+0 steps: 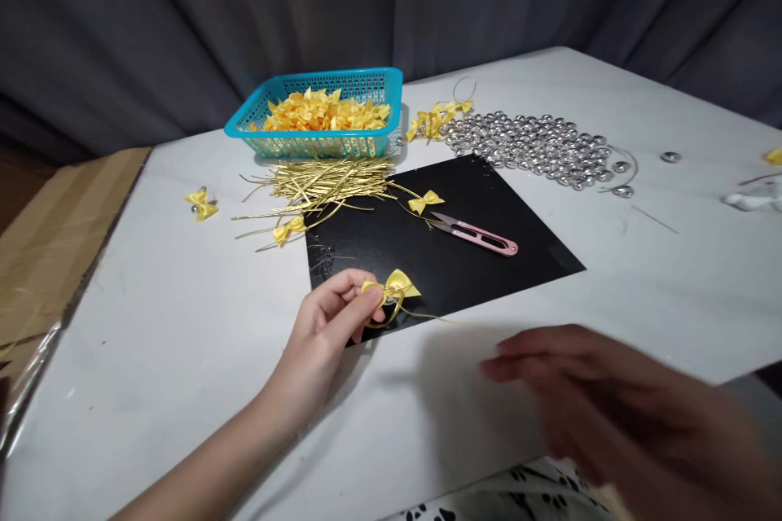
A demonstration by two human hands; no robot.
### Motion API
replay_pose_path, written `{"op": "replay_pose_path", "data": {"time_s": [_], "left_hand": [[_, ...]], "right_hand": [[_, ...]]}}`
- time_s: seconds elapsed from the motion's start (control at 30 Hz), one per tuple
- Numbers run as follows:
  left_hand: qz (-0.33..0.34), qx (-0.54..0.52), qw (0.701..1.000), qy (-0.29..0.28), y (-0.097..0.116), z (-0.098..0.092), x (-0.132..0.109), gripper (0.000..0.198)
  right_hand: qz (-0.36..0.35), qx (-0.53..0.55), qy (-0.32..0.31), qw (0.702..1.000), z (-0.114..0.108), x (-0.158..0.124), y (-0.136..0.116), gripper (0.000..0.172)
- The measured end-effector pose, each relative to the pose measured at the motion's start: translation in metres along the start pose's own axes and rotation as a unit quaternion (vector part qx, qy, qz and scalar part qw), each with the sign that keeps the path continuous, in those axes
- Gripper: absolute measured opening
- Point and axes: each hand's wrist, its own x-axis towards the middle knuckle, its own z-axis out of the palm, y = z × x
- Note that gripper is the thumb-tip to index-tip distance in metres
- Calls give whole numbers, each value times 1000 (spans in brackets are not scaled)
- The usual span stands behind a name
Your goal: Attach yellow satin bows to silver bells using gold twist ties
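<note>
My left hand [342, 309] pinches a yellow ribbon bow [400, 285] between thumb and fingertips, above the near edge of a black mat [489, 269]. A loop of gold tie hangs at the bow, and part of the bow is hidden by my fingers. From it a thin gold thread [437, 317] runs taut to the right, up to the fingertips of my right hand [586, 383]. That hand is blurred, its fingers drawn together on the thread's end. Pink thread snips [482, 238] lie on the mat beyond both hands.
A blue basket [244, 126] of yellow bows stands at the back, with gold twist ties [330, 179] piled before it. Silver beads [531, 146] spread at the back right. Loose bows [426, 202] lie around, and a cardboard box [79, 220] is beside the table's left edge.
</note>
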Motion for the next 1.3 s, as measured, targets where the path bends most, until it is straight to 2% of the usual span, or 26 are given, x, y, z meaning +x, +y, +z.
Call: {"op": "replay_pose_path", "data": {"time_s": [0.07,0.13,0.23,0.33,0.4,0.5,0.67,0.8,1.3], "left_hand": [[-7,-6,1000,1,0,2,-3,16],[-17,-16,1000,8,0,4,-6,17],[-28,-36,999,10,2,6,-8,20],[-45,-75,996,-7,4,8,-9,21],[-61,-106,992,-16,6,8,-8,24],[-74,-142,987,-22,7,8,-6,23],[-77,-154,985,-18,6,7,-6,23],[-83,-152,985,-18,4,6,-6,23],[-82,-149,985,-20,4,6,-3,24]], "right_hand": [[17,52,-29,998,32,-4,-20,12],[15,80,-44,996,55,-2,-29,15],[6,98,-62,993,67,5,-29,18],[-10,104,-49,993,65,10,-26,18],[-44,92,-29,994,61,11,-24,17],[-109,39,-36,993,58,11,-21,14],[-160,-15,-22,987,60,11,-15,12],[-189,-23,-35,981,61,13,-13,11],[-130,1,-59,990,63,14,-14,13]]}}
